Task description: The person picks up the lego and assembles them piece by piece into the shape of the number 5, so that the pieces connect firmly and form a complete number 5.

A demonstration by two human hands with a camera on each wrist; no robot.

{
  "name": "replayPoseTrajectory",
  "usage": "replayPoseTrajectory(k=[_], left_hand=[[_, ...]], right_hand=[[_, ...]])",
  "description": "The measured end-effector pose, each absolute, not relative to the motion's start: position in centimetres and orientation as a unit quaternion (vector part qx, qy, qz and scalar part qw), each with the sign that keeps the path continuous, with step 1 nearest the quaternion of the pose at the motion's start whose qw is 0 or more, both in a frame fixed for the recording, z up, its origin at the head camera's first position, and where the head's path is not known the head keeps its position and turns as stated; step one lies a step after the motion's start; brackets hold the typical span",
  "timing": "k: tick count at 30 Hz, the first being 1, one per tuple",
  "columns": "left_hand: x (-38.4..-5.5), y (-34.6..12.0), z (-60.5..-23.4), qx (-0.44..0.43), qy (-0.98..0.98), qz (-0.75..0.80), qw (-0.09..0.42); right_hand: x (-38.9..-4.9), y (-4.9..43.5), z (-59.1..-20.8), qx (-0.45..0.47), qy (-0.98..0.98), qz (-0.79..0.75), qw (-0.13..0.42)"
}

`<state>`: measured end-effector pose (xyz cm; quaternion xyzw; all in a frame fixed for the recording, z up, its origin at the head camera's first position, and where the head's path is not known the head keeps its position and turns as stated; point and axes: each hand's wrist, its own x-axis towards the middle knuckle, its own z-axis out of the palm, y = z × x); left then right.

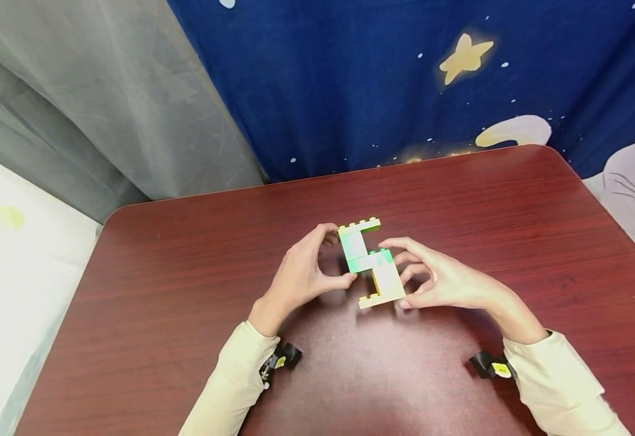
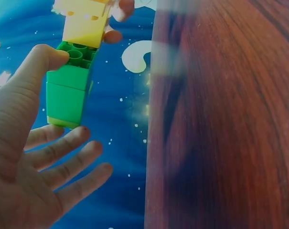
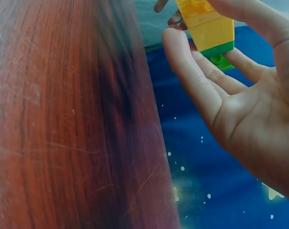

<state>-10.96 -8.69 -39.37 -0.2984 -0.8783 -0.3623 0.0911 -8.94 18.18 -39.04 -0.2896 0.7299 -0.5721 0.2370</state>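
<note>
A stepped assembly of toy building bricks is held between both hands, apparently just above the table. Its green bricks (image 1: pixel 355 245) form the left half, topped by a thin yellow-green studded strip (image 1: pixel 363 225). Yellow bricks (image 1: pixel 389 281) form the lower right half, with a studded strip jutting left. My left hand (image 1: pixel 301 266) pinches the green half between thumb and fingers. In the left wrist view the thumb lies on the hollow underside of a green brick (image 2: pixel 66 95). My right hand (image 1: pixel 448 278) grips the yellow half, thumb at its lower corner and forefinger near the top green brick.
The dark red wooden table (image 1: pixel 186 290) spreads beneath both hands. Behind it hang a blue curtain (image 1: pixel 350 91) with stars and a cat and a grey curtain (image 1: pixel 132 91). Black wrist cameras (image 1: pixel 292 354) sit at both cream sleeves.
</note>
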Motion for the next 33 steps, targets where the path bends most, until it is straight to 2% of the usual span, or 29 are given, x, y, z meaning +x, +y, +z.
replayPoseTrajectory(k=[15, 24, 33], left_hand=[[-11.1, -9.0, -40.1, -0.288, -0.898, -0.334, 0.002], [-11.4, -9.1, -41.1, -0.297, -0.901, -0.315, -0.033], [-11.5, -8.9, -41.4, -0.298, -0.904, -0.304, -0.041]], right_hand=[[-8.9, 17.6, -39.7, -0.306, 0.845, -0.413, 0.149], [-8.7, 17.5, -39.9, -0.287, 0.878, -0.352, 0.152], [-8.7, 17.1, -40.4, -0.293, 0.888, -0.332, 0.128]])
